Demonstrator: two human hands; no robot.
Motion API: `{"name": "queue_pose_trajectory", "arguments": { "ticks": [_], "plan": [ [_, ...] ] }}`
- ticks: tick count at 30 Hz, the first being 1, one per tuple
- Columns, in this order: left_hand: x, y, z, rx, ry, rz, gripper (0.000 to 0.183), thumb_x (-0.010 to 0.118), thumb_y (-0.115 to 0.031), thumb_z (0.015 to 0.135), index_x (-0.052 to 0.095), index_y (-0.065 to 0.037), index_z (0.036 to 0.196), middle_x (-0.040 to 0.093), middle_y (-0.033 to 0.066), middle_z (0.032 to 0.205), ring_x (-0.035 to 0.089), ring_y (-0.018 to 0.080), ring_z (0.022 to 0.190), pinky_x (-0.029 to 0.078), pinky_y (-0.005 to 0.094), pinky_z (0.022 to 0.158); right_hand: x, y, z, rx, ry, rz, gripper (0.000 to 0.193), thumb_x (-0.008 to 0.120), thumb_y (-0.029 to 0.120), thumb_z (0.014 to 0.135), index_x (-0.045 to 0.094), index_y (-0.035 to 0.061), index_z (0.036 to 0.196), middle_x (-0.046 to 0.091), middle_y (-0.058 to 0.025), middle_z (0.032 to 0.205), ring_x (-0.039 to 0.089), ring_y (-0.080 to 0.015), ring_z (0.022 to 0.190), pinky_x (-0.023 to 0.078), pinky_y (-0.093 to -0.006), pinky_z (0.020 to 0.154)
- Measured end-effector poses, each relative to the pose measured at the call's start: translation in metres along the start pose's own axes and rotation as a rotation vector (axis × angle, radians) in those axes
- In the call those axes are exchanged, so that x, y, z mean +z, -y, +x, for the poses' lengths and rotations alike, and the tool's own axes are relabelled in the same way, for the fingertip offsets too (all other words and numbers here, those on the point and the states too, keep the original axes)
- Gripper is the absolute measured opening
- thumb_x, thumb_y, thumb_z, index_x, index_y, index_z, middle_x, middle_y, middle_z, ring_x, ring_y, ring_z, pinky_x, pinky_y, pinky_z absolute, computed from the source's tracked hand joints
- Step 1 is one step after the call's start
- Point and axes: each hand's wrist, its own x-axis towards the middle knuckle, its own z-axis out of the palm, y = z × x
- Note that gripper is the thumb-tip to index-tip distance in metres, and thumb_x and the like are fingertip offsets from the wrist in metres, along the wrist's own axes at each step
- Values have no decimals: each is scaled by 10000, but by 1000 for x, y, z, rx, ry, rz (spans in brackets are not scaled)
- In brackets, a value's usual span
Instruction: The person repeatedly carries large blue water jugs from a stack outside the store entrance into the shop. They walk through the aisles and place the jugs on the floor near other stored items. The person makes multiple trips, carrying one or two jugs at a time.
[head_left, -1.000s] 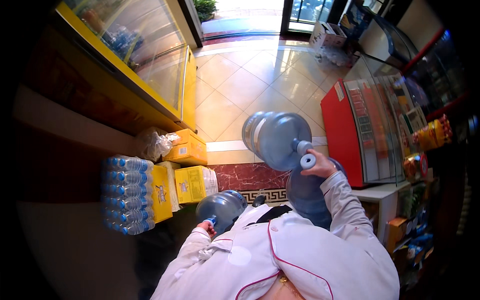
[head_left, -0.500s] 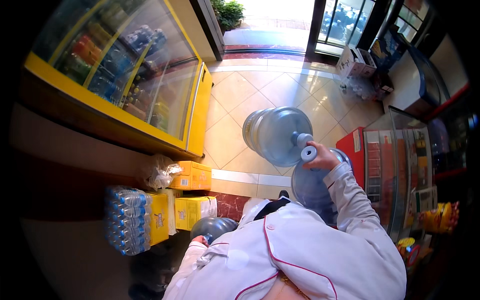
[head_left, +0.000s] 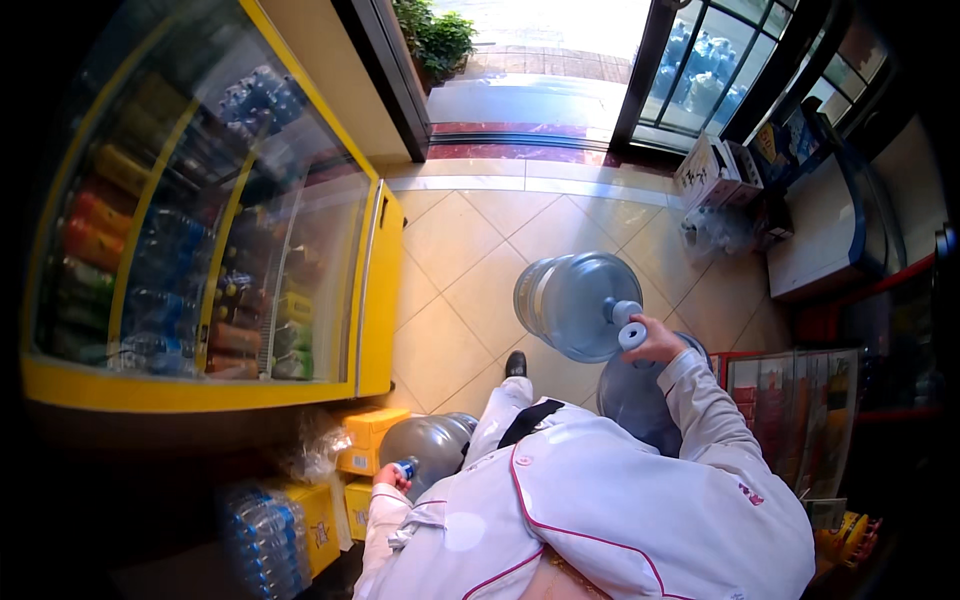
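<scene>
My right hand (head_left: 655,341) is closed around the necks of two large, clear blue water jugs at once. One jug (head_left: 572,300) points away over the tiled floor, its white-capped neck toward me. The other jug (head_left: 638,405) hangs nearer my body, partly hidden by my sleeve. Low at my left side, my left hand (head_left: 394,477) grips the blue-and-white capped neck of a third, greyish clear water jug (head_left: 422,446). That jug's far end goes behind my leg. All of them look see-through, and I make out no water in them.
To the left stands a yellow-framed glass drinks fridge (head_left: 378,300). Yellow cartons (head_left: 372,436) and wrapped water bottles (head_left: 268,540) sit below it. On the right is a glass display case (head_left: 790,410). Ahead lies the open doorway (head_left: 530,140), with boxes (head_left: 712,172) beside it.
I have stepped forward, and a black shoe now shows ahead of me. The jugs have come along in both hands. The left jug has swung further into view.
</scene>
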Motion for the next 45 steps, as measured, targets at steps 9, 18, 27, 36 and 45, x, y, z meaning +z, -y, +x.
{"name": "queue_pose_trajectory", "arguments": {
  "ticks": [9, 18, 27, 36, 45],
  "plan": [
    [247, -286, -31, 159, 198, -19, 185, 474, -158, 795, 451, -109, 618, 400, 2, 490, 436, 147, 441, 505, 346, 487, -142, 40, 125, 92, -212, 79, 827, 845, 211, 507, 499, -76, 1201, 607, -127, 1031, 583, -199, 971, 452, -296, 872],
    [400, -522, -93, 465, 128, -75, 219, 500, -196, 828, 476, -76, 645, 404, -4, 501, 432, 120, 411, 480, 297, 414, -244, 56, 274, 33, -214, 81, 843, 836, 217, 497, 484, -80, 1203, 608, -154, 1050, 591, -232, 992, 452, -307, 880],
    [537, -728, -160, 688, 267, -76, 222, 479, -150, 831, 469, -81, 620, 425, -8, 522, 458, 101, 432, 508, 283, 446, -353, 95, 434, -19, -238, 114, 810, 837, 206, 509, 497, -58, 1195, 609, -140, 1040, 584, -213, 978, 451, -301, 873],
    [707, -899, -147, 635, 463, 77, 259, 490, -134, 814, 458, -92, 561, 424, -13, 499, 463, 85, 426, 493, 259, 425, -422, 164, 556, 146, -281, 88, 846, 844, 223, 496, 493, -45, 1218, 600, -159, 1096, 583, -252, 1023, 434, -318, 920],
    [889, -1045, -122, 567, 409, 109, 231, 488, -140, 823, 474, -89, 598, 422, -15, 513, 454, 96, 438, 488, 284, 449, -507, 184, 668, 234, -294, 207, 838, 843, 215, 496, 498, -36, 1217, 593, -146, 1093, 569, -234, 1022, 421, -315, 924]
  ]
}}
